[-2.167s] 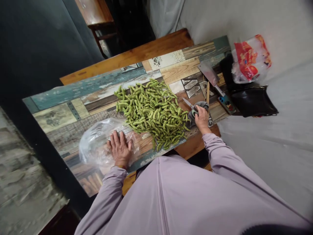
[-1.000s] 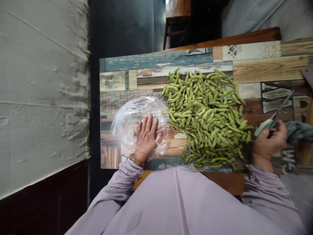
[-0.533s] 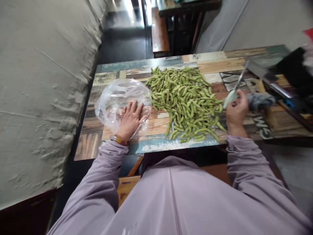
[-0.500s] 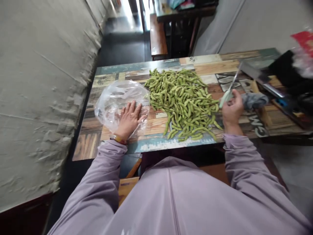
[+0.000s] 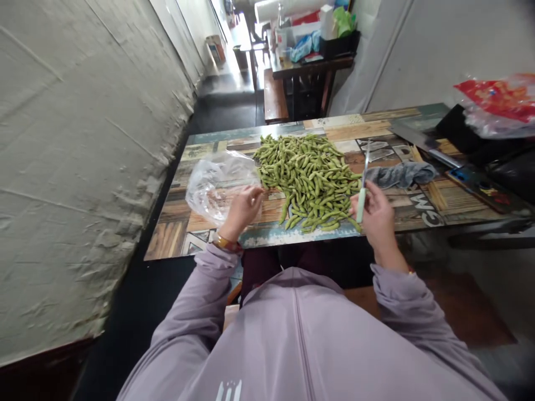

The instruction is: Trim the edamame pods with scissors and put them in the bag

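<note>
A broad heap of green soybean pods lies on the table in front of me. My right hand is closed around a small knife with a pale green handle, at the heap's right edge. Its thin metal blade points up and away from me. Left of the heap rests a clear plastic bag, crumpled and spread out. Over the bag's right side is my left hand, its fingers curled together close to the nearest pods. Whatever those fingers pinch, if anything, is too small to make out.
On the right of the patterned wooden table lie a grey cloth, a cleaver, a phone and a red-and-clear plastic package. A rough wall runs along the left. Beyond stand a bench and another loaded table.
My left hand has lifted from lying flat on the plastic bag and curled its fingers, nearer the pods. My right hand has turned the knife more upright. The view has tilted up.
</note>
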